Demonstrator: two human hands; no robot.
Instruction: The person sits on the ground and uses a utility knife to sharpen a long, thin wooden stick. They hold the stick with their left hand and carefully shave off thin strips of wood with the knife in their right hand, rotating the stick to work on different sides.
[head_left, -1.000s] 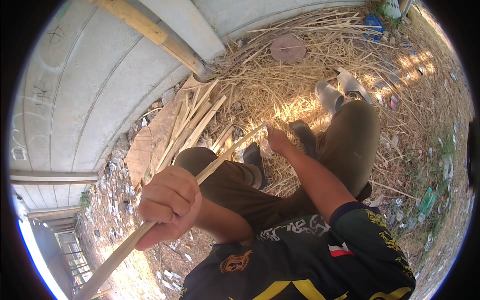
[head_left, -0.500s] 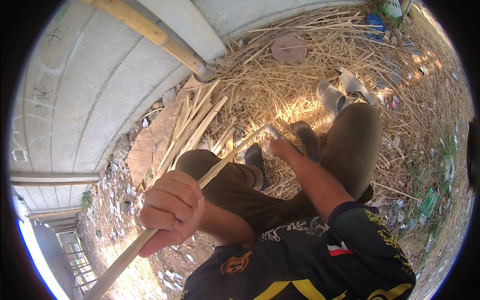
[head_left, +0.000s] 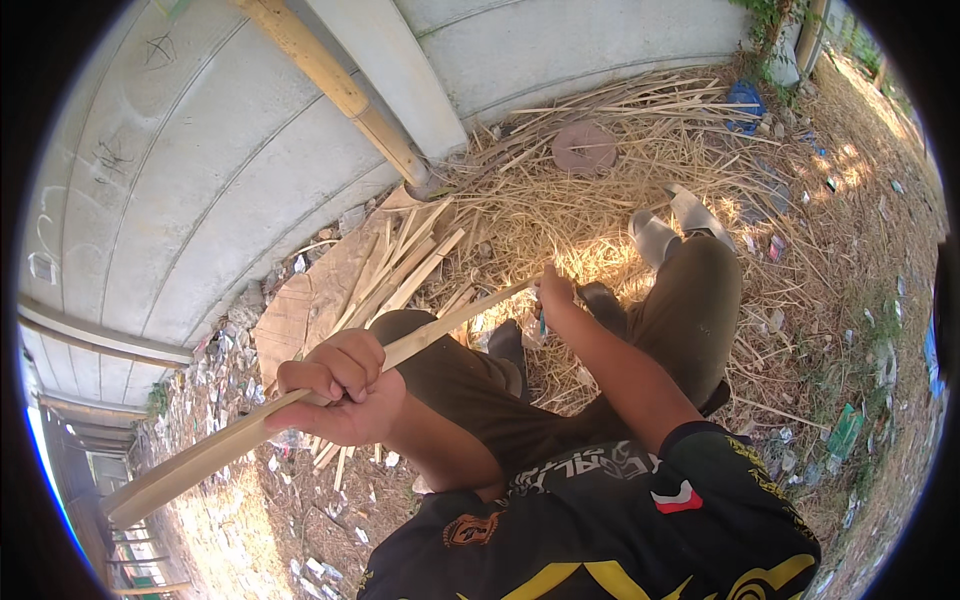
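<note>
A long pale bamboo strip runs slantwise from the lower left to the middle of the view. My left hand is closed around it, palm partly turned up, and the broader end sticks out beyond my fist. At the thin far end my right hand is closed, its fingers at the strip's tip. Below those fingers shows a small bluish piece of a narrow tool; the rest of it is hidden by the hand. My legs are bent, and the strip passes over one knee.
Split bamboo pieces lie on flattened cardboard to the left. Shavings cover the ground ahead, with a round reddish disc and grey sandals. A concrete wall and a bamboo pole stand at the left.
The bamboo strip has tilted flatter and turned its broad face up. My left hand has rolled over with it. My right hand has risen slightly, to the strip's tip.
</note>
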